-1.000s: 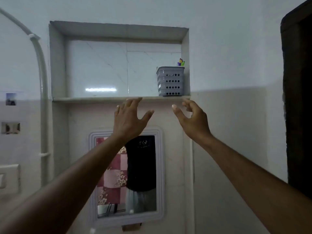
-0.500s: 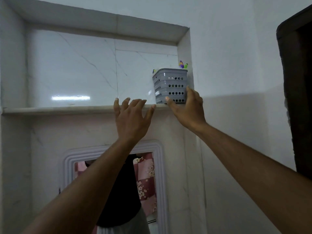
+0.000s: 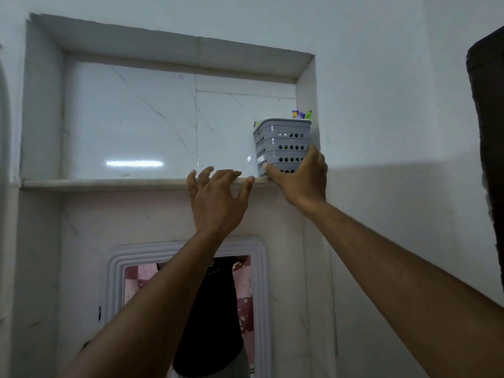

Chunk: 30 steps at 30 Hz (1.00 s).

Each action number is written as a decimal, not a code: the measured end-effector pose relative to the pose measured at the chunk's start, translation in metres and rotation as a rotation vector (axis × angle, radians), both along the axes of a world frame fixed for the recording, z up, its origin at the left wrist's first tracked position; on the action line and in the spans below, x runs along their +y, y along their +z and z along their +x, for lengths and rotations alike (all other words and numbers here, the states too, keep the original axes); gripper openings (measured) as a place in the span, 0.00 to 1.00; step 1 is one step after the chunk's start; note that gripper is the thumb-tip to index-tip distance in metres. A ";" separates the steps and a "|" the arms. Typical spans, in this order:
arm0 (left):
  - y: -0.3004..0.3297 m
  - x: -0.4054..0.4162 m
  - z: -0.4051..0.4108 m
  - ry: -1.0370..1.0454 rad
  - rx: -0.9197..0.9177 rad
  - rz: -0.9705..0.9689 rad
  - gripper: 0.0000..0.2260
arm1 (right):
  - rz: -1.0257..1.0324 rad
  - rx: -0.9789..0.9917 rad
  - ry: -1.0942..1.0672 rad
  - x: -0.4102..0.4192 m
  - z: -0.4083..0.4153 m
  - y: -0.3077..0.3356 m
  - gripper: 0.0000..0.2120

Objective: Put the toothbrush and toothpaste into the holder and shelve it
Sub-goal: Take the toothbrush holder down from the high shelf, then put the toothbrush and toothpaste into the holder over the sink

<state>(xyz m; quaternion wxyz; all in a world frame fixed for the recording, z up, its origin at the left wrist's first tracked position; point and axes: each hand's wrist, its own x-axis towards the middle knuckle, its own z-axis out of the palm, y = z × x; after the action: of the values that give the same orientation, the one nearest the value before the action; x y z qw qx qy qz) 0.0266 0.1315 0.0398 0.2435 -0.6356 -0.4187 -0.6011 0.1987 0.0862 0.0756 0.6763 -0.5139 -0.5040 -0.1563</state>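
A grey perforated holder (image 3: 282, 143) stands upright at the right end of the marble shelf (image 3: 109, 183), close to the niche's right wall. Colourful tips (image 3: 301, 114) of items poke above its rim; which is toothbrush or toothpaste I cannot tell. My right hand (image 3: 301, 178) wraps the holder's lower front, thumb across the left corner, fingers up the right side. My left hand (image 3: 218, 200) is spread, fingertips resting on the shelf's front edge just left of the holder, holding nothing.
The shelf sits in a recessed marble niche (image 3: 174, 118) high on the wall. Below hangs a white-framed mirror (image 3: 188, 309) reflecting a person in dark clothing. A dark door frame (image 3: 488, 132) borders the right side.
My right hand rose from below the shelf and closed around the holder's base. My left hand came up until its fingertips touched the shelf edge. The view moved closer.
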 end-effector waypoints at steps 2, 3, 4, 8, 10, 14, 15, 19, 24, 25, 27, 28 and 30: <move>0.003 -0.005 -0.001 -0.019 0.013 -0.039 0.26 | 0.029 0.012 0.032 -0.010 0.005 -0.003 0.60; 0.004 -0.009 -0.002 -0.032 0.026 -0.065 0.27 | 0.044 0.022 0.051 -0.016 0.007 -0.004 0.61; 0.005 -0.013 -0.003 -0.046 0.037 -0.090 0.28 | 0.061 0.031 0.076 -0.021 0.009 -0.005 0.63; 0.000 -0.038 -0.004 -0.175 0.013 -0.136 0.32 | 0.198 0.117 0.206 -0.048 0.016 -0.006 0.62; -0.010 -0.052 -0.005 -0.280 -0.045 -0.137 0.32 | 0.250 0.146 0.251 -0.064 0.017 -0.015 0.60; -0.041 -0.074 -0.012 -0.346 -0.078 -0.170 0.31 | 0.300 0.126 0.280 -0.085 0.018 -0.062 0.59; -0.052 -0.077 -0.015 -0.352 -0.074 -0.198 0.31 | 0.285 0.130 0.283 -0.089 0.019 -0.077 0.60; -0.106 -0.091 -0.026 -0.358 -0.047 -0.316 0.32 | 0.175 0.185 0.337 -0.097 0.021 -0.147 0.60; -0.193 -0.101 -0.037 -0.378 0.020 -0.413 0.24 | -0.025 0.225 0.347 -0.104 0.017 -0.250 0.59; -0.217 -0.101 -0.040 -0.382 0.031 -0.466 0.26 | -0.077 0.239 0.338 -0.106 0.014 -0.273 0.59; -0.264 -0.103 -0.049 -0.355 -0.002 -0.579 0.30 | -0.163 0.257 0.341 -0.112 0.009 -0.316 0.58; -0.286 -0.107 -0.053 -0.328 -0.032 -0.635 0.31 | -0.211 0.266 0.347 -0.115 0.006 -0.337 0.58; -0.327 -0.118 -0.060 -0.314 -0.083 -0.729 0.30 | -0.298 0.284 0.356 -0.120 0.000 -0.376 0.58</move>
<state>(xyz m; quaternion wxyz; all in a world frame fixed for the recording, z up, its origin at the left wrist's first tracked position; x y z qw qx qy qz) -0.0332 0.0140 -0.2870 -0.1102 -0.7117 -0.5118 -0.4684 0.1984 -0.0343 -0.3008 0.6739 -0.5278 -0.5041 0.1146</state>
